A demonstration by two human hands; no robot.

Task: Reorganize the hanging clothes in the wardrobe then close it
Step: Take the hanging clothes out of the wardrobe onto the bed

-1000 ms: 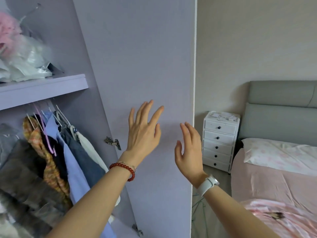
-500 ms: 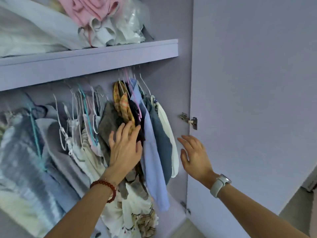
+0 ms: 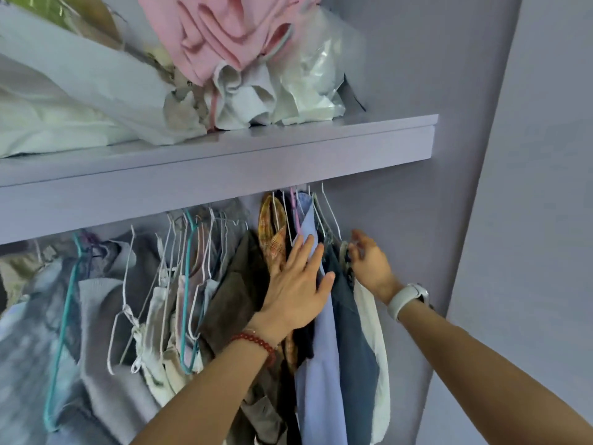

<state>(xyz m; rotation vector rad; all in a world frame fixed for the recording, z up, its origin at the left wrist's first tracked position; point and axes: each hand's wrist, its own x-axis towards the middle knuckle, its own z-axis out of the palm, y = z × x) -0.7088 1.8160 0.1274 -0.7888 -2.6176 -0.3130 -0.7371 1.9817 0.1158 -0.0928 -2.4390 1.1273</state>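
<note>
Several garments hang on wire and plastic hangers under the lilac shelf (image 3: 224, 165) of the open wardrobe. My left hand (image 3: 296, 284), fingers straight, presses flat against the dark and plaid garments (image 3: 272, 239) and the light blue shirt (image 3: 321, 364). My right hand (image 3: 369, 261) reaches the rightmost hangers, its fingers at the shoulder of the white garment (image 3: 372, 348) beside the dark blue one (image 3: 349, 332); whether it grips is unclear. The open wardrobe door (image 3: 529, 220) stands at the right.
On the shelf lie a pink cloth (image 3: 224, 33), white fabrics and a plastic bag (image 3: 311, 75). A teal hanger (image 3: 64, 316) and grey, cream garments fill the left of the rail. The wardrobe's side wall (image 3: 417, 220) is just right of my right hand.
The view has swung from the door and bedroom to the wardrobe interior. Both hands moved up into the right-hand clothes; the right hand left the door area and reached the last hangers.
</note>
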